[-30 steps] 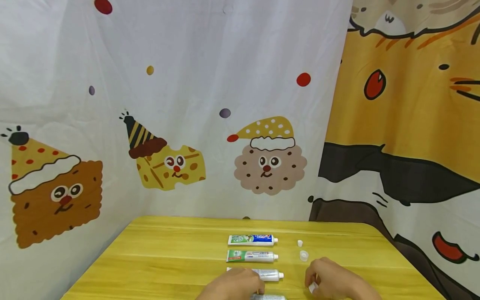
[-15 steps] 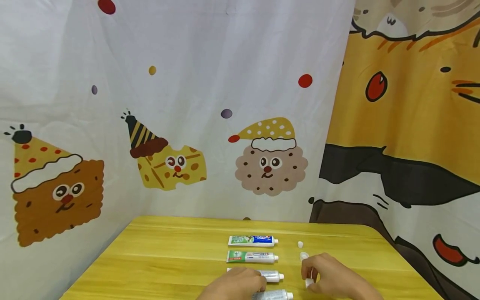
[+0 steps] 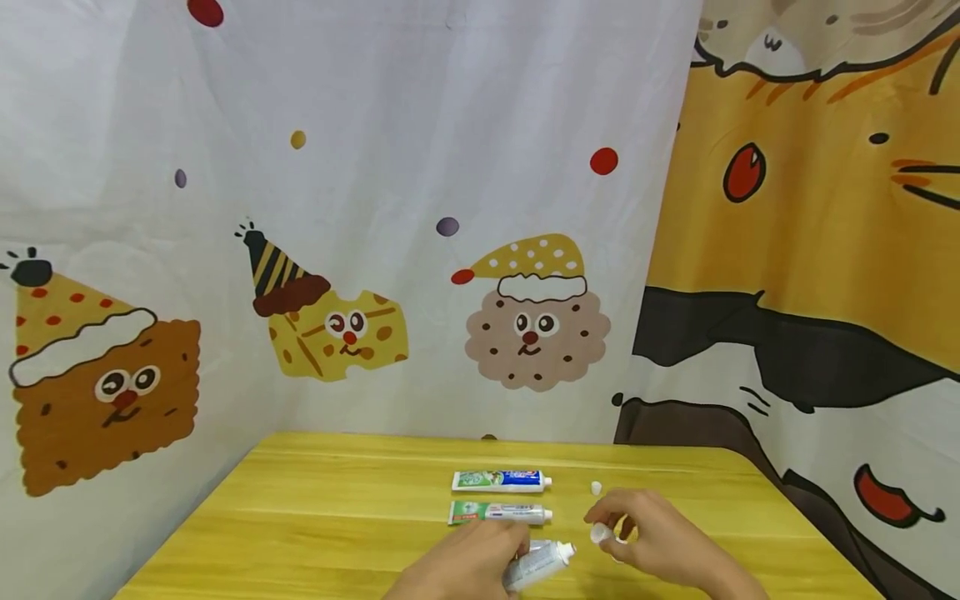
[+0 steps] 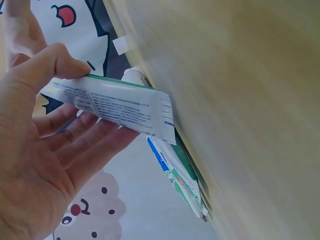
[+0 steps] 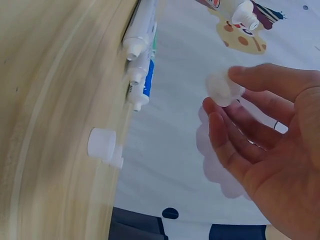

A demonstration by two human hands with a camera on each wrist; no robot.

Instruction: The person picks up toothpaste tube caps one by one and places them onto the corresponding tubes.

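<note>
My left hand [image 3: 468, 557] grips an uncapped toothpaste tube [image 3: 538, 567], raised and tilted with its nozzle to the right. Thumb and fingers pinch the tube's printed body in the left wrist view, leaving its flat crimped end [image 4: 166, 117] exposed. In my right hand [image 3: 660, 537] a white cap [image 5: 220, 87] is pinched between thumb and fingertips, off the table, to the right of the nozzle. Beyond the left hand lie a green-and-white tube [image 3: 498, 512] and a blue-and-green tube [image 3: 498, 481], both uncapped. Another tube is mostly hidden behind the left hand and held tube.
A small white cap [image 3: 596, 487] stands on the yellow wooden table [image 3: 315, 517] right of the farthest tube. A wider white cap [image 5: 101, 143] is nearer, partly hidden by the right hand in the head view. A cartoon-printed curtain [image 3: 360, 125] hangs behind the table.
My left hand has picked up the nearest tube, raising and tilting it. My right hand has lifted the cap and moved slightly forward and left.
</note>
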